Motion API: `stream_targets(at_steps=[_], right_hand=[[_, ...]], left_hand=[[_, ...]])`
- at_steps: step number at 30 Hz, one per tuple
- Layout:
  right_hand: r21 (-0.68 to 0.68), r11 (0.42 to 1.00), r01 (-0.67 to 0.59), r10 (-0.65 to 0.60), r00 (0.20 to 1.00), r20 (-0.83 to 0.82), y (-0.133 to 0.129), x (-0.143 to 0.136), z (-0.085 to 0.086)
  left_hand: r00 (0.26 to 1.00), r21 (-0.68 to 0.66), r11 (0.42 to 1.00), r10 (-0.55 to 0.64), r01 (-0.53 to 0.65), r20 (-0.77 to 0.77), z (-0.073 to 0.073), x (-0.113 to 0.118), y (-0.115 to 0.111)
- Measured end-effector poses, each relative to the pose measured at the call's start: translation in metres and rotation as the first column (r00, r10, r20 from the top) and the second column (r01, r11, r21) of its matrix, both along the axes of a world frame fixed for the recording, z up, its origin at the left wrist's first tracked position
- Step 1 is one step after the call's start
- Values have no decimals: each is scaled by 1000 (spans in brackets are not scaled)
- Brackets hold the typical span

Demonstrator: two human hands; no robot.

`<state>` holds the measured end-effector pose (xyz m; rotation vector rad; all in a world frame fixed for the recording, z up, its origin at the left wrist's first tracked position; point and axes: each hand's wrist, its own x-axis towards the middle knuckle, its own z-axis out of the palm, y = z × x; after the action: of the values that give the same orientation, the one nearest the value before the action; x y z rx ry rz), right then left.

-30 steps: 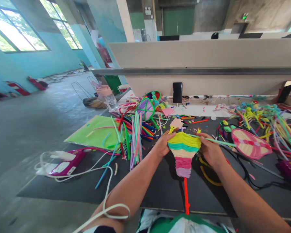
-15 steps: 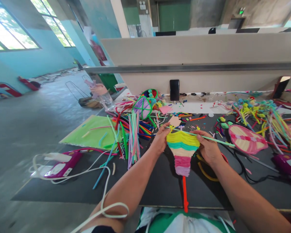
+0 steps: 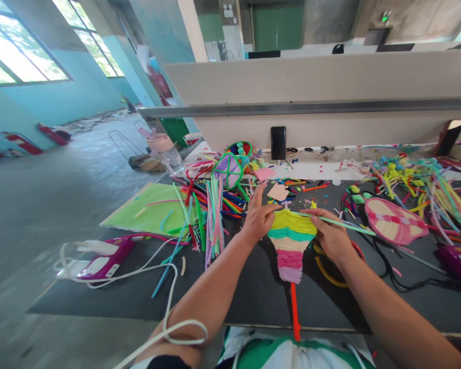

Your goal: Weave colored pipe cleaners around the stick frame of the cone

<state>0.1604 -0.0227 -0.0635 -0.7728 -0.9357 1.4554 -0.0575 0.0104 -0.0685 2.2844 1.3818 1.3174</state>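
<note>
The striped piece [image 3: 291, 245] looks light and bendable (best held by its edges), the right hand [image 3: 333, 238] pinching a pale-green strip [image 3: 351, 225], the left hand [image 3: 258, 221] with fingers spread.

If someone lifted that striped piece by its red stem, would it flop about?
Possibly: the red stem might bend, being much narrower than the striped piece. The whole is probably light, as it looks built from thin strands.

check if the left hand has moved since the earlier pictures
Yes: judged against the upright black phone, the left hand has spread, with one finger now reaching farther up and left, away from the striped piece.
</note>
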Motion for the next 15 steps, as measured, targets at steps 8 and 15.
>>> stream_targets(at_steps=[8,15], right_hand=[[33,999,-42,41,999,29,1,-2,-7],[37,996,-76,73,995,64,1,-4,-7]], left_hand=[[969,-75,997,-32,14,-244,6,2,1],[963,-180,982,-104,60,-247,2,4,4]])
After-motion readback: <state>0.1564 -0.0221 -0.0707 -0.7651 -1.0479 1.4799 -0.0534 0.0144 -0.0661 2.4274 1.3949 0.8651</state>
